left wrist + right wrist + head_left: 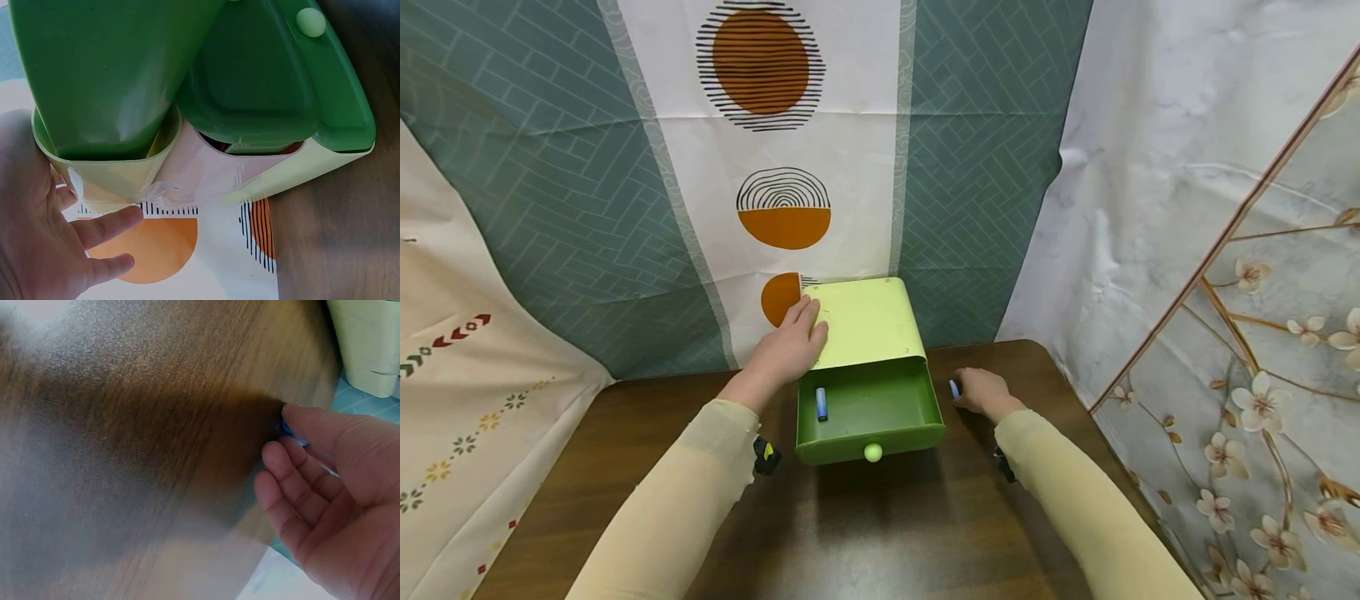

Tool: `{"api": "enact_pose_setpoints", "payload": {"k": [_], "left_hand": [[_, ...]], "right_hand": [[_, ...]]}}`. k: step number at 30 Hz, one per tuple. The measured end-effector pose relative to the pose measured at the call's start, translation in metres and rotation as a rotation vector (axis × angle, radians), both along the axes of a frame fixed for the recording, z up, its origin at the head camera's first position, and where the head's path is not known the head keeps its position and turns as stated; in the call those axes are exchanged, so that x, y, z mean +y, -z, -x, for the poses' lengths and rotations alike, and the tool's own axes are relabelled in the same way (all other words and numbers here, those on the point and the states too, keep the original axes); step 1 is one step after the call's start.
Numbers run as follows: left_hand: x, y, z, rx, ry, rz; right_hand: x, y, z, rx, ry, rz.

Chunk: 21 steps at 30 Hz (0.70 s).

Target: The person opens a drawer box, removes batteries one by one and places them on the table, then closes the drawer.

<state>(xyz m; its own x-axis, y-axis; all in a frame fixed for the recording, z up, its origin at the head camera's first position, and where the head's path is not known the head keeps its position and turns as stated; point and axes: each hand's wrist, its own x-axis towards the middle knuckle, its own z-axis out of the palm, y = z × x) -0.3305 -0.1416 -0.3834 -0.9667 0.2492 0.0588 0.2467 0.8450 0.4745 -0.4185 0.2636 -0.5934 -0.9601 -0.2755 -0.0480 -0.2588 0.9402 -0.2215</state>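
A small chest of drawers has a pale yellow-green top (861,321) and a green top drawer (891,400), pulled out toward me. Inside that drawer, near its left wall, lies a small blue battery-like cylinder (822,404) with a dark end. My left hand (790,342) rests on the chest's upper left edge, fingers stretched out; in the left wrist view the same hand (56,231) is beside the casing. Right of the chest, my right hand (983,390) pinches a second small blue cylinder (954,389) close over the table, mostly covered by fingers in the right wrist view.
Lower green drawers (256,94) with round knobs sit beneath the open one in the left wrist view. The brown wooden table (880,533) reaches to patterned cloth (985,167) hanging behind and at both sides.
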Motion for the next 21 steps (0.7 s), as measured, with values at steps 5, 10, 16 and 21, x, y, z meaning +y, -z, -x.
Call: {"api": "enact_pose_setpoints", "payload": {"k": [5, 10, 16, 21], "left_hand": [[0.000, 0.001, 0.001, 0.003, 0.001, 0.005], [0.000, 0.000, 0.001, 0.001, 0.000, 0.005], [0.000, 0.000, 0.000, -0.002, 0.001, 0.006], [0.000, 0.000, 0.000, -0.003, 0.003, 0.001]], "right_hand": [[-0.003, -0.008, -0.004, -0.024, 0.022, -0.008], [-0.006, -0.019, -0.013, -0.023, 0.034, -0.002], [-0.028, -0.075, -0.060, -0.059, 0.058, 0.032], [-0.034, -0.084, -0.073, -0.046, 0.063, 0.035]]}}
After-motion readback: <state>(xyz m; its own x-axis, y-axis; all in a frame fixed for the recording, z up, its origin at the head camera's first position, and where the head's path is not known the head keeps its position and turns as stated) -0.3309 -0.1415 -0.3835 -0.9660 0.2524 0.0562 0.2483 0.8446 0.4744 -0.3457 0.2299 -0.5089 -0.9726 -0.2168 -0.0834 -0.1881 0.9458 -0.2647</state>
